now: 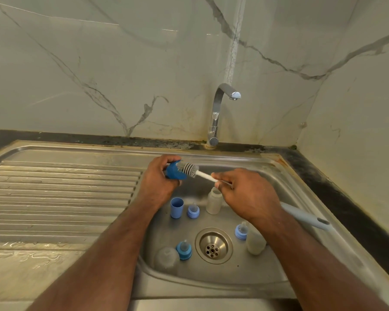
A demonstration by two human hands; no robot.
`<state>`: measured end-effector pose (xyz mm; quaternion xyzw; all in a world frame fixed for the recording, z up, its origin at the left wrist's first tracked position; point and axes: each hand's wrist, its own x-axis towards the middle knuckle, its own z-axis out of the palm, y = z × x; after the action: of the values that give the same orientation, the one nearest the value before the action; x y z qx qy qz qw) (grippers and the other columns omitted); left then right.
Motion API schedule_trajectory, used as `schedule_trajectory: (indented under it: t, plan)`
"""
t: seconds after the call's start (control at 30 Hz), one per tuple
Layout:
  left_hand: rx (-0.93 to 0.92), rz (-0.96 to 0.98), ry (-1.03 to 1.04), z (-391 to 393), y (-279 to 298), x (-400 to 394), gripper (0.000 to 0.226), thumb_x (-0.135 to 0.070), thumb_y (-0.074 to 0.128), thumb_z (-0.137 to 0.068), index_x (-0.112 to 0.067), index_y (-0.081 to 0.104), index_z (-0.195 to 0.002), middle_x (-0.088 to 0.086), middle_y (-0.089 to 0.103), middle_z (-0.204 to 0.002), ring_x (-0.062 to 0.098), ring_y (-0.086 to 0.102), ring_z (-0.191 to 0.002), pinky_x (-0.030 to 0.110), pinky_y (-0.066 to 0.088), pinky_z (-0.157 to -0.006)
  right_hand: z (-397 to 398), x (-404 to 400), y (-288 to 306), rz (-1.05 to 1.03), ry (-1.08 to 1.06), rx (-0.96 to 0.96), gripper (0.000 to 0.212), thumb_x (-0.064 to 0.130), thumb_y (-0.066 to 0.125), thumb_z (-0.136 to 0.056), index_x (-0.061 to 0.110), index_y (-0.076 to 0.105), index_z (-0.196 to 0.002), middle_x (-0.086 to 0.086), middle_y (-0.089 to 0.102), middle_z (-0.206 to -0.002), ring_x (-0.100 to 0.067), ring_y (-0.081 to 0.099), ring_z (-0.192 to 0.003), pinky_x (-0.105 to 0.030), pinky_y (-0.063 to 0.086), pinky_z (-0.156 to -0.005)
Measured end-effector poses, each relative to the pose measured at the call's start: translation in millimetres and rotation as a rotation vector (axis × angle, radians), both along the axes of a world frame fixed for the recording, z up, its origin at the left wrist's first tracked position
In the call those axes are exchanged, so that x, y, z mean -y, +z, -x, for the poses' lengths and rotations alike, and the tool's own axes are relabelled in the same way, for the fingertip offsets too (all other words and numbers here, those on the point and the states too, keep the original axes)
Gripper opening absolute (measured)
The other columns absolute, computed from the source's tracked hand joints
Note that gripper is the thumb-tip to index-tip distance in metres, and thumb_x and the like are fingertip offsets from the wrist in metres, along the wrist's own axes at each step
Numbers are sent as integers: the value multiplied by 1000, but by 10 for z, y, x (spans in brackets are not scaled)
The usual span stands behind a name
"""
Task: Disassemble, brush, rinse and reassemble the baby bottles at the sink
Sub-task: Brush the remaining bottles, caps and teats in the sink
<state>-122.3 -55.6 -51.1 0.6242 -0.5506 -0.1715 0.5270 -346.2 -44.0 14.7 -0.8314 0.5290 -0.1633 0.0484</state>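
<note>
step: brush cap | left hand (157, 178) fingers grip blue cap (175, 172) | right hand (245, 194) fingers pinch brush (189, 169) stem | advice: twist bristles fully inside, over sink (276, 286) basin

3 clear bottles (213, 202) and 3 blue nipple collars (193, 211) stand disassembled in the sink (245, 279).

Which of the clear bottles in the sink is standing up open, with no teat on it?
The clear bottle just below the right hand. It stands upright with a bare mouth; the other two lie down with blue teat collars at their ends.
</note>
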Motion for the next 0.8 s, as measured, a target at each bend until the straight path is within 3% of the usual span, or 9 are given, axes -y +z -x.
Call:
schedule_trajectory:
  t: [0.1,0.17,0.27,0.37,0.5,0.63,0.8]
  plan:
    - [98,9,-1,24,-5,-16,56,-2,84,-75,-25,65,-123,-12,54,-120,7,53,-110,14,40,-90,10,30,-12,14,-42,-90,35,44,45,-103,44,55,-137,11,62,-106,-7,56,-84,-29,52,-77]
    - [118,20,7,22,-2,-17,55,-2,85,-75,-24,66,-121,-13,53,-117,5,51,-108,10,36,-89,-11,8,-24,-53,-15,-75,33,44,48,-102,43,59,-133,13,67,-103,-5,58,-79,-27,52,-72]
    - [149,20,3,19,9,-16,56,-2,85,-75,-23,66,-123,-11,53,-119,4,50,-109,19,41,-97,-18,6,-43,-112,-3,53,31,42,52,-100,43,62,-130,16,67,-93,-4,58,-71,-21,44,-62]
    - [167,15,-18,31,16,-33,59,-3,83,-77,-21,63,-129,-10,49,-122,6,47,-114,23,40,-99,3,37,-72,-106,-71,131,31,40,53,-101,40,62,-131,17,63,-85,-5,57,-69,-21,44,-62]
    - [167,22,-5,20,4,-10,60,-4,84,-76,-23,64,-130,-10,50,-123,7,49,-113,23,41,-99,-37,6,-85,-135,-45,190,32,35,54,-101,38,63,-131,14,70,-101,-5,60,-74,-26,53,-73]
    - [158,-25,8,-16,-20,9,62,-5,86,-74,-25,65,-130,-5,56,-125,7,52,-109,25,44,-100,-28,-26,-46,-129,9,36,32,39,54,-101,43,61,-132,14,69,-95,-5,59,-73,-23,49,-67]
    - [123,-64,-32,47,3,-22,62,-12,85,-78,-26,61,-133,-8,54,-128,8,53,-114,9,38,-86,32,-8,-8,-53,-58,-16,34,38,48,-103,40,57,-136,11,68,-111,-6,59,-85,-30,54,-81]
